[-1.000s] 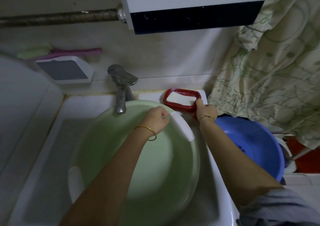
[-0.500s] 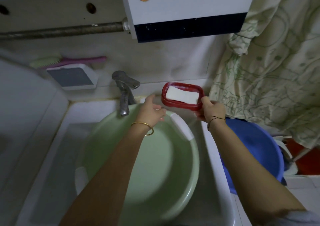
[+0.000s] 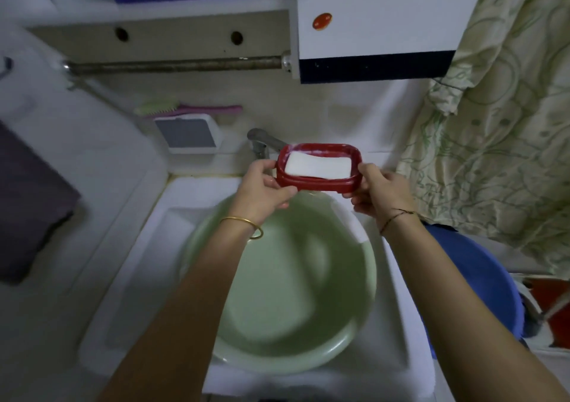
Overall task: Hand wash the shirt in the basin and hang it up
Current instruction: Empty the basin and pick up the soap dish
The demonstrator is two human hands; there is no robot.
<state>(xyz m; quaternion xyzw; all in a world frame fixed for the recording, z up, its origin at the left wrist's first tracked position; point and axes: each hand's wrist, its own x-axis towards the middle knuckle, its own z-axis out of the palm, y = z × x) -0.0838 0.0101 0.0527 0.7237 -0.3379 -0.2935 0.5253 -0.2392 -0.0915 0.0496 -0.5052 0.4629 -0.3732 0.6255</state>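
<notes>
Both hands grasp one object. The left hand [image 3: 262,190] takes the left end of a red soap dish [image 3: 317,185], thumb on top of the rim and fingers curled beneath. The right hand [image 3: 381,191] takes the right end the same way, thumb on the rim and fingers wrapped under. The dish is level and off any surface, in front of the tap [image 3: 260,140]. A white bar of soap [image 3: 317,165] lies flat inside it.

The green basin [image 3: 277,278] sits in the white sink [image 3: 185,191], directly below the dish and hands and apart from every finger. Its far rim lies just under the dish — neither hand touches it. Its interior looks bare.

A dark cloth [image 3: 27,204] lies on the white surface at far left, well apart from both hands; whether it is the shirt cannot be told.

A blue basin [image 3: 475,278] stands right of the sink, under a patterned curtain [image 3: 493,139]. A pink-handled brush [image 3: 185,109] rests on the ledge behind the tap.
</notes>
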